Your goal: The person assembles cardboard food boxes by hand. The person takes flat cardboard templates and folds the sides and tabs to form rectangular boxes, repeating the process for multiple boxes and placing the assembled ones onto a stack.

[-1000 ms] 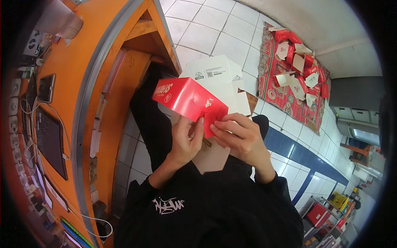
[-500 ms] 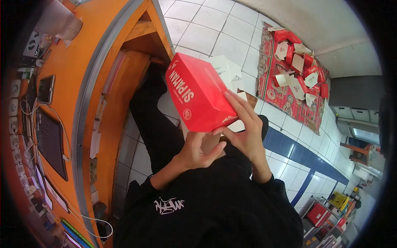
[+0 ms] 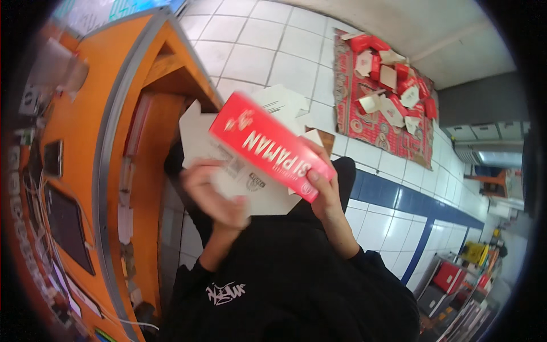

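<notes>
A red cardboard food box (image 3: 265,149) with white lettering lies tilted in front of me, above my lap. My right hand (image 3: 326,191) grips its near right end, thumb on the red face and fingers behind. A white printed cardboard panel (image 3: 259,196) spreads along the box's lower left side; I cannot tell whether it is joined to the box. My left hand (image 3: 215,196) is over that panel, fingers loosely curved and thumb apart, blurred by motion, with nothing visible in it. More white cardboard pieces (image 3: 285,101) show just beyond the box.
An orange desk (image 3: 99,108) with a grey edge stands on my left, bearing a phone (image 3: 53,158), a dark tablet-like device (image 3: 69,225) and cables. Several red boxes with white flaps (image 3: 393,85) are heaped on a red patterned mat (image 3: 359,128) at the far right. A cart (image 3: 447,282) stands right.
The box has turned so a narrower lettered side faces up, and the white panel has come into view. My left hand has left the box's near edge and moved left; my right still grips it.
</notes>
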`<state>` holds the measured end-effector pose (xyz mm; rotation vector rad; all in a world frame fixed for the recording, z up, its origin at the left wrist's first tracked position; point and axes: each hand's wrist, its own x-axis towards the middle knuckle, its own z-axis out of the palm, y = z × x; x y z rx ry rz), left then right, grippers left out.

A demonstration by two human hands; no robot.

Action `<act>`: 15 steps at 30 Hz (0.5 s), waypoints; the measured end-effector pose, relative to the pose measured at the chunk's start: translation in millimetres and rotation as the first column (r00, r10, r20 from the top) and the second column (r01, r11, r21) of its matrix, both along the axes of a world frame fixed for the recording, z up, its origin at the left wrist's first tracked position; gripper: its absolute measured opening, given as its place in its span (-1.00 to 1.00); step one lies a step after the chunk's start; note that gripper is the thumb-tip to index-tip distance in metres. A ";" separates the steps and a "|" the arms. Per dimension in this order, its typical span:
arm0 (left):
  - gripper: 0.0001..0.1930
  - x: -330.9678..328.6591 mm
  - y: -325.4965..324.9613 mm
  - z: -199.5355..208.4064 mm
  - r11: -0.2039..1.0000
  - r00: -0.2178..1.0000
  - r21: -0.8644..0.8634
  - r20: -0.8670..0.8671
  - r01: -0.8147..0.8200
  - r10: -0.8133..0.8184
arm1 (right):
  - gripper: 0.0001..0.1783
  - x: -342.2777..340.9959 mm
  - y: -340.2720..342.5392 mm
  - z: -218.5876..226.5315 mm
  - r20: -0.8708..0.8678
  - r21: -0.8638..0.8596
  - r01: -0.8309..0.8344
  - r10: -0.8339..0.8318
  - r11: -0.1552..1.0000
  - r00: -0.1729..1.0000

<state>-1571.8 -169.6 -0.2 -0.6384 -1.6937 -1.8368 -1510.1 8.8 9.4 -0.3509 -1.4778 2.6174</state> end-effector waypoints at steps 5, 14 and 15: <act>-0.62 -10.8 -3.6 -6.9 0.994 0.881 -0.111 0.471 0.000 0.053 | -0.40 15.6 6.2 -1.8 0.067 0.155 -0.260 0.252 0.953 0.965; -0.46 -9.7 21.5 -26.1 0.924 0.870 -0.246 0.468 0.294 -0.152 | -0.40 -15.2 235.9 -33.2 -0.020 0.330 0.553 -0.580 0.766 0.815; -0.49 -9.4 21.8 -23.4 0.940 0.830 -0.132 0.518 0.316 -0.206 | -0.39 -28.9 269.1 -21.7 0.030 0.407 0.670 -0.742 0.621 0.669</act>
